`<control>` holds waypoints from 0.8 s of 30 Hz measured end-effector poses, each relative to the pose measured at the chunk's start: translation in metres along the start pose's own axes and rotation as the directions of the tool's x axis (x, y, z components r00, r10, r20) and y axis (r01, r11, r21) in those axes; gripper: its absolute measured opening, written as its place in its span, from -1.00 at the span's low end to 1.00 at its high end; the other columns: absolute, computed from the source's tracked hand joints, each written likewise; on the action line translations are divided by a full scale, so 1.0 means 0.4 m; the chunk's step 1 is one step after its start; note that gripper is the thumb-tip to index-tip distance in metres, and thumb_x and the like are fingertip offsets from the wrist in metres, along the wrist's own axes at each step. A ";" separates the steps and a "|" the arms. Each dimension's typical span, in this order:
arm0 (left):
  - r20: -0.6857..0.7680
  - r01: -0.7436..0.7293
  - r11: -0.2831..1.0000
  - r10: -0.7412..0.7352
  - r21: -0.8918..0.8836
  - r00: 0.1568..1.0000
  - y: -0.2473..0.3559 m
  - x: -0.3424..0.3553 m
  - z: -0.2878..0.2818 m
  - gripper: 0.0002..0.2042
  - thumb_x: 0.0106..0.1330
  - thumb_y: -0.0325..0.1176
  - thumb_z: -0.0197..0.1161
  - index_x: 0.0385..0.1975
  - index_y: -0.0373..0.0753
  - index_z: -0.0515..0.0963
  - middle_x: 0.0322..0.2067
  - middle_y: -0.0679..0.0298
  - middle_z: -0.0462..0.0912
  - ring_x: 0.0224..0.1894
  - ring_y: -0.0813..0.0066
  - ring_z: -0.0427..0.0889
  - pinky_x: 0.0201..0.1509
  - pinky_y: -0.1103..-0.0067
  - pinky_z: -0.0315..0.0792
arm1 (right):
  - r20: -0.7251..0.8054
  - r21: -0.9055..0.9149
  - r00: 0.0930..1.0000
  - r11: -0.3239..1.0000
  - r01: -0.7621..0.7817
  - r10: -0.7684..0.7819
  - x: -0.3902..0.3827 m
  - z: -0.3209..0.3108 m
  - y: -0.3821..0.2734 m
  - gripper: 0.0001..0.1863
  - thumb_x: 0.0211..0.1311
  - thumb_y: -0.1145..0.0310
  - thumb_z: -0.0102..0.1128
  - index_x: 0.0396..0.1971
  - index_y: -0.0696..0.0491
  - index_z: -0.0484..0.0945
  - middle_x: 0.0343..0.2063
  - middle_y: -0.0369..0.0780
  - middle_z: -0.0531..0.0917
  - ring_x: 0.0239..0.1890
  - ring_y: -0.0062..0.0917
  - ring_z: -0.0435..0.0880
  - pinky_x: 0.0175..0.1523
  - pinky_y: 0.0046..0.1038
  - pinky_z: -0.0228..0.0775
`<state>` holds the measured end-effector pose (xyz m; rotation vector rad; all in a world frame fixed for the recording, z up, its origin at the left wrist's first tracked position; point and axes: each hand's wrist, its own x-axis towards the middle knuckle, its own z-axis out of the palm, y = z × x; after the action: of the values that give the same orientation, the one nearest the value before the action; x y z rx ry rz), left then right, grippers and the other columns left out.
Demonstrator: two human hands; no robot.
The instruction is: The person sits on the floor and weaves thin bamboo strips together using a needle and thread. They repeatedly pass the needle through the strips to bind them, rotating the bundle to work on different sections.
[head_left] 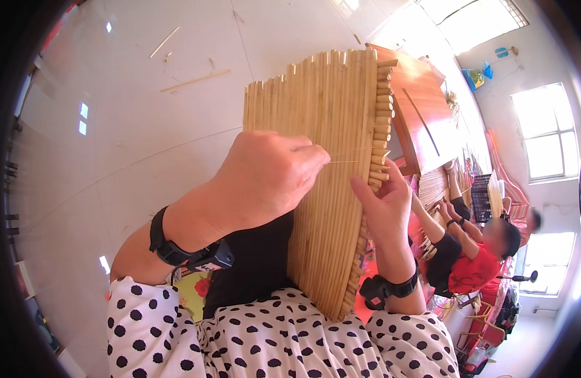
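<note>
A panel of straight, straw-coloured stalks (331, 220) laid side by side stands tilted across my lap. Short cut stalk ends (383, 116) stick out in a row along its right edge. My left hand (271, 167) is closed in a pinch on a thin pale thread (347, 161), two strands of which run across the panel's face to that edge. At the right edge, my right hand (390, 200) grips the panel, thumb on the near face and fingers partly hidden behind the stalk ends. Both wrists wear black straps with small devices.
An orange-brown wooden table (422, 94) stands just beyond the panel's right edge. To the right a person in a red top (476, 271) sits handling similar stalks (434, 186). Loose stalk pieces (196, 80) lie on the pale tiled floor (133, 126).
</note>
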<state>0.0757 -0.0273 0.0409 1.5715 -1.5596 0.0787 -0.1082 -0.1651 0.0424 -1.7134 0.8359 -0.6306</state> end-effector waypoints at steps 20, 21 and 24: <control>0.048 -0.069 0.995 0.065 0.075 0.997 -0.031 0.035 0.032 -0.91 0.10 -0.46 0.27 -0.55 -0.22 0.48 -0.63 0.30 0.51 -0.62 0.27 0.54 -0.54 0.44 0.42 | 0.051 0.118 0.999 0.993 -0.022 0.016 0.009 -0.010 0.013 -0.56 0.02 0.68 0.32 -0.01 0.29 0.52 -0.05 -0.29 0.49 -0.01 -0.63 0.56 0.07 -0.57 0.44; 0.049 -0.070 0.994 0.066 0.080 0.997 -0.031 0.036 0.031 -0.91 0.09 -0.47 0.27 -0.55 -0.22 0.47 -0.64 0.30 0.51 -0.62 0.28 0.54 -0.54 0.45 0.42 | 0.051 0.120 0.999 0.993 -0.021 0.015 0.009 -0.010 0.013 -0.56 0.02 0.68 0.32 -0.01 0.29 0.52 -0.05 -0.29 0.49 -0.02 -0.63 0.56 0.07 -0.57 0.44; 0.040 -0.080 0.993 0.077 0.085 0.996 -0.032 0.037 0.033 -0.91 0.06 -0.47 0.27 -0.55 -0.21 0.47 -0.64 0.31 0.50 -0.61 0.31 0.55 -0.53 0.46 0.41 | 0.052 0.128 0.999 0.992 -0.010 0.003 0.008 -0.009 0.015 -0.56 0.02 0.68 0.33 -0.02 0.29 0.53 -0.04 -0.28 0.48 -0.02 -0.62 0.56 0.07 -0.56 0.44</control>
<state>0.0825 -0.0493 0.0350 1.5856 -1.6670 0.1634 -0.1102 -0.1708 0.0377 -1.6037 0.7486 -0.6202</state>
